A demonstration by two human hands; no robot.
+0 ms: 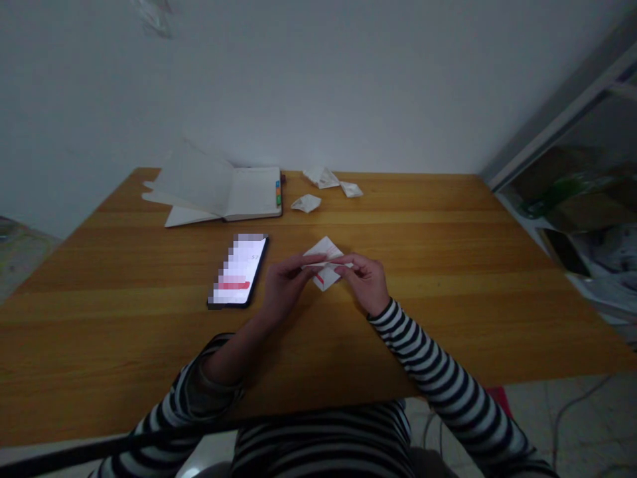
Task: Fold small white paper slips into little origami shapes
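Observation:
A small white folded paper [326,253] with red print lies at the middle of the wooden table [448,318]. My left hand [284,282] pinches its left side with fingers closed. From the right, my right hand [365,279] pinches the same paper, fingers pressed together on a fold. Both arms wear black-and-white striped sleeves.
A lit phone [239,271] lies flat just left of my hands. An open notebook [219,189] with coloured tabs rests at the back left. Three small folded or crumpled papers [323,177] [306,202] [351,189] sit near the far edge. Cluttered shelving [577,219] stands at the right.

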